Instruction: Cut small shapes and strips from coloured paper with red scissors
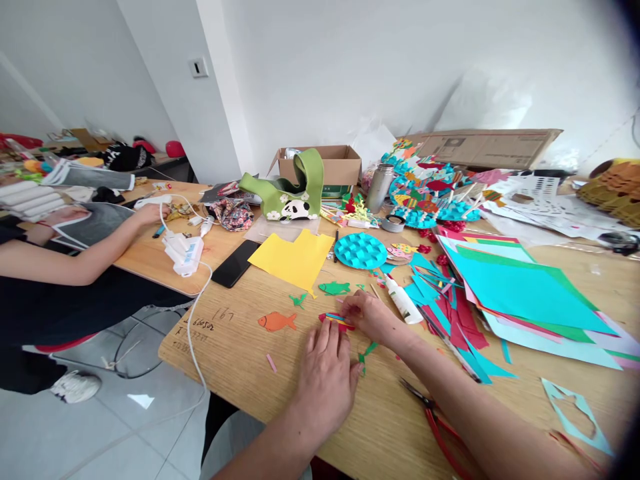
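The right hand [367,317] pinches a small striped paper piece [336,321] near the front edge of the tabletop [225,347]. The left hand [325,383] lies open and flat just below, apparently bracing. An orange paper fish [277,322] sits nearby.

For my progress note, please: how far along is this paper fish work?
Done: an orange paper fish and a green one lie cut out on the wooden table. In hand: the right hand pinches a striped red, yellow and blue paper piece, the left hand beside it. Left: a stack of coloured paper sheets looks uncut.
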Available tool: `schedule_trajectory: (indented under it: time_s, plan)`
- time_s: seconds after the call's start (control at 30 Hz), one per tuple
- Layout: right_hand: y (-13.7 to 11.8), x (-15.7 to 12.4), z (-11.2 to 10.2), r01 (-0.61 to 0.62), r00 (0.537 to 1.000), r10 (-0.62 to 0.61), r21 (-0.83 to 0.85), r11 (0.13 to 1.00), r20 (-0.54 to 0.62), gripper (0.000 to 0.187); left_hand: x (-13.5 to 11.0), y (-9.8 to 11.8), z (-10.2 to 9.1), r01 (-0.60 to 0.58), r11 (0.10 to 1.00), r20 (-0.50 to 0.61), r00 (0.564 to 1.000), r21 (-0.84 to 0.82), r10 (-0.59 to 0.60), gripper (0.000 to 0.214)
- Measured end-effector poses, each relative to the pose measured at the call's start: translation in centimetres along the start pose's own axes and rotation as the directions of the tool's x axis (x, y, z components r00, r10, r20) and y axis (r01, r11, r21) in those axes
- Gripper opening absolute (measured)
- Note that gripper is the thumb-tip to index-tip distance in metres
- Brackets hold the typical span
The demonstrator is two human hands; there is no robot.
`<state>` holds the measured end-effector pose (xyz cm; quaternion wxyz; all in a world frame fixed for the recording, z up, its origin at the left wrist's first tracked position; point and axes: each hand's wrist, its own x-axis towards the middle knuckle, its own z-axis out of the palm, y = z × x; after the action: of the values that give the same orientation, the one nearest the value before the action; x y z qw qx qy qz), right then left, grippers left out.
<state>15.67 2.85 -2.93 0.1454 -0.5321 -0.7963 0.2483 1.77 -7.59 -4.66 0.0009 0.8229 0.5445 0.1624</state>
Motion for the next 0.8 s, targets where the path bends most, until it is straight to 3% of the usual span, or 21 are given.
schedule_trajectory:
  time_s: [0.27, 0.8]
  plan:
    - [0.33, 0.09, 0.18, 0.06, 0.998, -0.06, 0.042, 0.997, -0.006, 0.018, 0.14, -0.24, -0.11, -0.01, 1.0, 0.009, 1.0, -0.01, 0.01, 0.046]
    - [0.32, -0.1, -0.47, 0.027, 1.0, -0.028, 0.089, 0.996, 0.005, 0.017, 0.36, -0.3, -0.23, -0.018, 0.999, 0.006, 1.0, -0.041, 0.018, 0.041]
